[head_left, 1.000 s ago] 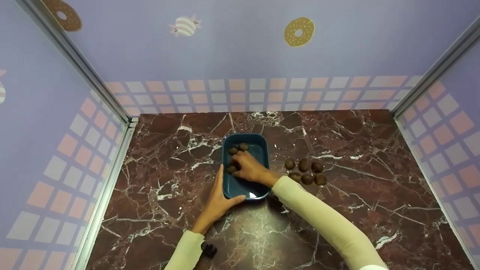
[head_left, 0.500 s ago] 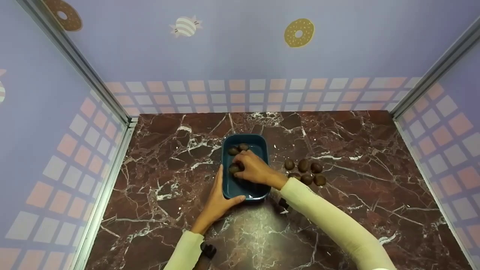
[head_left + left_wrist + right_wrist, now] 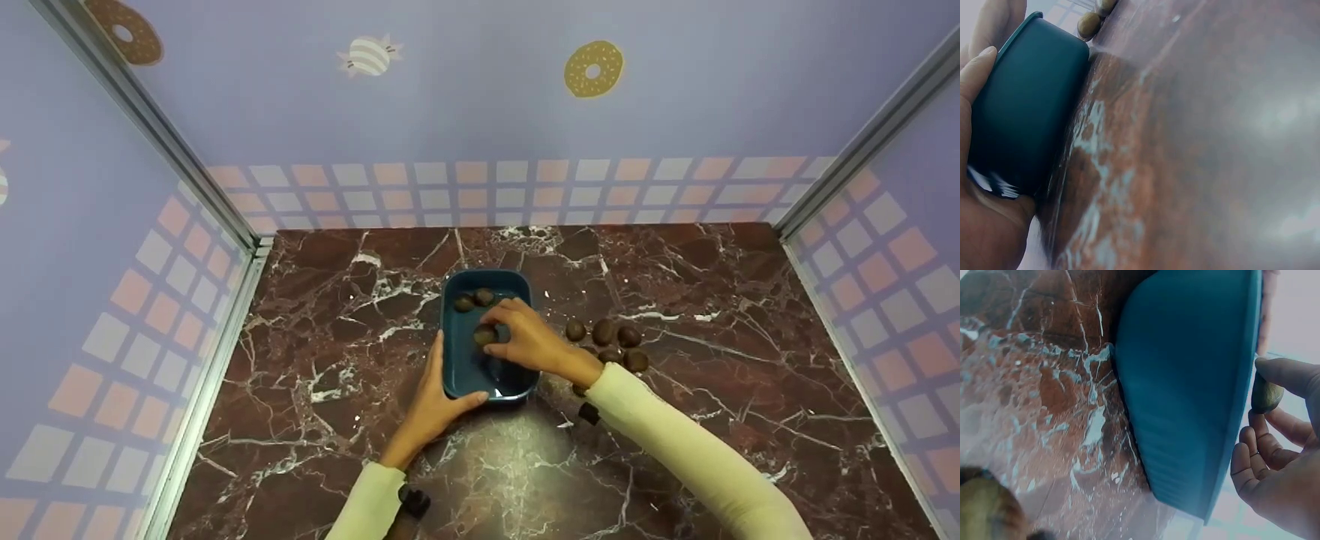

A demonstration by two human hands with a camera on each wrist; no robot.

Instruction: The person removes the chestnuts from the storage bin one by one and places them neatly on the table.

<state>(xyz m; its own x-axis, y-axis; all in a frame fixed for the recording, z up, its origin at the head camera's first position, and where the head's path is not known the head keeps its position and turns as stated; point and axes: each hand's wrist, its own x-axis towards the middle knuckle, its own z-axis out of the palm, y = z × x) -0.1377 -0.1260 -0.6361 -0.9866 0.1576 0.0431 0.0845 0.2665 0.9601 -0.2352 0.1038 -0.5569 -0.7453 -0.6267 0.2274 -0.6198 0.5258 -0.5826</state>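
Observation:
My right hand (image 3: 531, 339) pinches a kiwi (image 3: 485, 334) over the dark teal rectangular dish (image 3: 463, 367). In the right wrist view that kiwi (image 3: 1266, 394) sits between thumb and fingertips, just beyond the dish's rim. Two more kiwis (image 3: 474, 299) lie inside the dish, in its far left corner. My left hand (image 3: 433, 397) grips the near left corner of the dish, fingers along the left wall and thumb at the front. The left wrist view has this hand (image 3: 988, 225) around the dish (image 3: 1033, 95).
To the right of the dish, several kiwis (image 3: 603, 332) lie grouped on the dark red marbled surface (image 3: 712, 375). One more is partly hidden by the right wrist. Lilac printed walls (image 3: 480, 112) enclose the back and both sides.
My right hand has moved to the right with the kiwi, away from the dish's left wall. The left hand keeps its hold, and the two kiwis at the back have stayed put.

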